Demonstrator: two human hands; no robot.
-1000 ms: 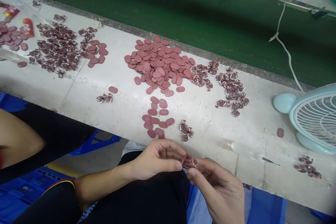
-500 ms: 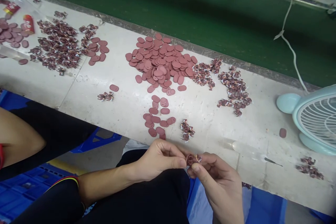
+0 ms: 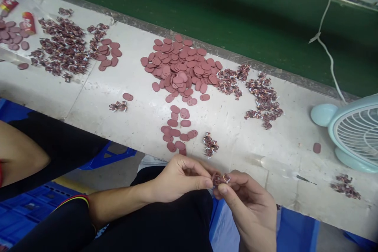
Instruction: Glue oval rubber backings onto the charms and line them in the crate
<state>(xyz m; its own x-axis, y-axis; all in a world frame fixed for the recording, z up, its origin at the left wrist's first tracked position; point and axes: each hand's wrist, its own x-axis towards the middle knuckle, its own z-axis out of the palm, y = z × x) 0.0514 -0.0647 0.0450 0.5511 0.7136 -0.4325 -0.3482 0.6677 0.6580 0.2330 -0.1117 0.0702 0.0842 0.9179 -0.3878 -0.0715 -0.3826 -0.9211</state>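
Note:
Over the table's front edge, my left hand (image 3: 183, 177) and my right hand (image 3: 248, 201) meet, both pinching a small brown figure (image 3: 221, 179) with white and orange details. Part of the figure is hidden by the fingers. Just beyond my hands lie a small cluster of similar brown figures (image 3: 210, 144) and a loose column of reddish oval discs (image 3: 175, 132). A large heap of these discs (image 3: 180, 67) fills the middle of the table, with more figures (image 3: 264, 96) to its right.
A light-blue fan (image 3: 360, 130) stands at the right, near a clear bottle with a thin dark tip (image 3: 277, 168). More figures (image 3: 65, 47) and red-yellow tubes (image 3: 28, 23) lie at left. Another person's arm (image 3: 22, 153) shows at the left edge. Beyond the table runs a green surface (image 3: 177, 4).
The held figure and the fingertips around it have shifted slightly to the right. Both hands still grip it. The view has moved a little.

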